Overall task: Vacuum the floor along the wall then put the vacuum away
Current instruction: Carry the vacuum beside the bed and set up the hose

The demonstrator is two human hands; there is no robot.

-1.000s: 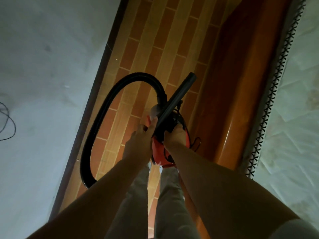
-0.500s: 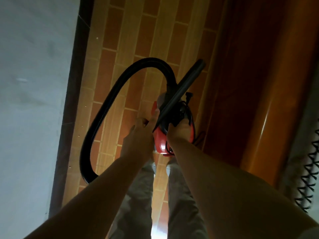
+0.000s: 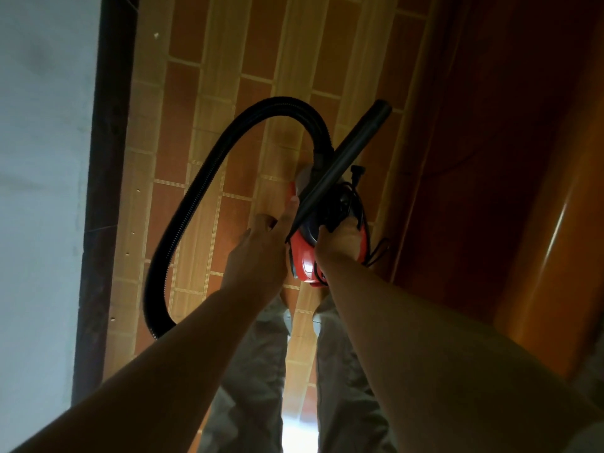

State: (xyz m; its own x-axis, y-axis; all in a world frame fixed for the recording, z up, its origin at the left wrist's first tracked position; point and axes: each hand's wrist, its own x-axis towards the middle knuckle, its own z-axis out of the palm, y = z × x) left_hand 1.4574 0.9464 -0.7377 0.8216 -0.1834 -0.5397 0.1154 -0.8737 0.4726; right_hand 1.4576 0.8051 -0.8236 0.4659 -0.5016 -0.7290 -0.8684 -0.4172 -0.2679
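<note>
- Two bare forearms reach forward and down from the bottom edge, over grey trouser legs (image 3: 251, 371).
- Wall (image 3: 42, 191): pale, plain, filling the far left; a dark skirting strip (image 3: 104, 191) runs along its foot.
- Floor (image 3: 202, 125): orange-brown and tan tiles laid in long bands, between the skirting and the wooden piece at right.
- Hose (image 3: 196, 194): black, ribbed, arching in one large loop from behind the left forearm up and over to the top of the vacuum body.
- Left hand (image 3: 258, 253): fingers extended, tips lying against the left side of the vacuum and the lower end of the tube; whether it grips cannot be told.
- Vacuum (image 3: 302, 253): small red canister held above the floor, in front of the legs, between both hands.
- Tube (image 3: 340, 165): black, rigid, slanting from the canister up to the right.
- Cord (image 3: 353, 194): black, bundled on top of the canister, plug sticking up, one loop hanging to the right.
- Right hand (image 3: 340, 238): closed around the top of the vacuum at the cord bundle.
- Wooden furniture (image 3: 490, 158): glossy reddish-brown, filling the right side.
</note>
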